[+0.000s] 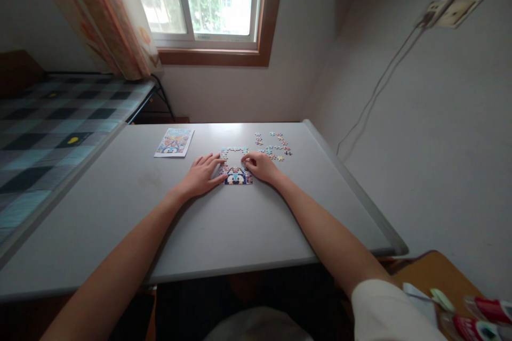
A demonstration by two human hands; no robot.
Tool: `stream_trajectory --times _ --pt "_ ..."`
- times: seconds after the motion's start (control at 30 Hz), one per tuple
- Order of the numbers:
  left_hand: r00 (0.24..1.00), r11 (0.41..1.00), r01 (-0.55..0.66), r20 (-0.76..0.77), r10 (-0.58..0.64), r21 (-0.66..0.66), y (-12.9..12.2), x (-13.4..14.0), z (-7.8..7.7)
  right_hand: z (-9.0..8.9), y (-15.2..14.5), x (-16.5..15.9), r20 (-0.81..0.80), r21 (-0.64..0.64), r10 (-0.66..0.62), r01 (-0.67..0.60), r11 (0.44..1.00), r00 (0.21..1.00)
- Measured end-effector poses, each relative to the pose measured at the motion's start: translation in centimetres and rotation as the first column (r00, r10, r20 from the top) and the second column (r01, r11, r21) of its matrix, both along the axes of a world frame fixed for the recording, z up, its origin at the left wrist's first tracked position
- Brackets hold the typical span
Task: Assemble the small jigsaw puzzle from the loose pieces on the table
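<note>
A partly joined jigsaw puzzle (237, 178) lies flat on the table, its border closed around a bare gap and its near part showing a blue and white cartoon face. My left hand (203, 175) rests with fingers spread, its fingertips touching the puzzle's left edge. At the right edge, my right hand (259, 165) has thumb and forefinger pinched together over the border. Whatever sits between those fingertips is too small to make out. Loose puzzle pieces (280, 147) are scattered just beyond my right hand.
A picture sheet (175, 142) with a colourful print lies at the table's far left. The grey table (224, 234) meets a wall on the right, where a cable hangs from a socket (452, 12). A checked bed (60, 112) stands left; red-labelled bottles (476, 325) are at lower right.
</note>
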State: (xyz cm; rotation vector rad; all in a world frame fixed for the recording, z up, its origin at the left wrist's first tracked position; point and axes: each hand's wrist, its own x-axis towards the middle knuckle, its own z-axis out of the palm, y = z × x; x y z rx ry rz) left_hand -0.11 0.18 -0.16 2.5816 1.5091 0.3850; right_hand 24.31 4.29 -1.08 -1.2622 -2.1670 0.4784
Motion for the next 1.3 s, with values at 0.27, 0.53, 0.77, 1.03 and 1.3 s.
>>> stream_trajectory --times 0.27,0.53,0.77,1.03,1.3 --pt "1.0 1.0 -0.003 -0.005 0.003 -0.01 -0.01 0.03 0.07 -0.04 -0.01 -0.01 -0.003 0.001 -0.004 0.004 1.0 1.0" --pt "1.0 1.0 -0.005 -0.01 0.005 -0.002 -0.1 0.09 0.13 0.1 -0.1 -0.05 -0.003 0.0 -0.004 0.004 1.0 1.0" --pt "1.0 1.0 -0.005 -0.012 0.005 0.002 -0.08 0.03 0.08 0.0 -0.02 -0.05 0.002 -0.001 -0.002 0.002 1.0 1.0" --pt "1.0 1.0 -0.001 -0.022 0.001 0.005 0.01 0.0 0.0 0.06 -0.06 -0.02 0.006 -0.005 -0.007 0.007 1.0 1.0" --pt "1.0 1.0 -0.004 -0.016 0.004 -0.002 -0.07 0.05 0.17 0.06 -0.05 -0.01 0.0 -0.004 0.001 -0.001 1.0 1.0"
